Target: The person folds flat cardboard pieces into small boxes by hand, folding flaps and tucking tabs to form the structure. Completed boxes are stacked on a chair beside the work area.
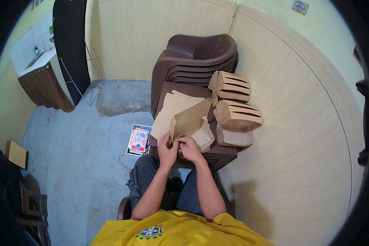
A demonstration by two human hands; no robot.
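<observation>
A brown cardboard box (192, 117), partly folded with its lid panel raised, rests at the near side of a dark brown woven-look table (227, 160). My left hand (167, 151) pinches the box's near left corner. Close beside it, my right hand (189, 149) has its fingers closed on the same near edge, thumbs almost meeting. The fingers hide the exact fold between them. Flat cardboard blanks (174, 107) lie fanned out on the table just beyond the box.
Stacks of folded cardboard boxes (233, 87) stand at the table's right, by the wood-panelled wall (291, 123). Stacked brown plastic chairs (192, 61) rise behind. On the floor at left sits a small open crate (130, 151) holding packages; a sink counter (43, 61) is at far left.
</observation>
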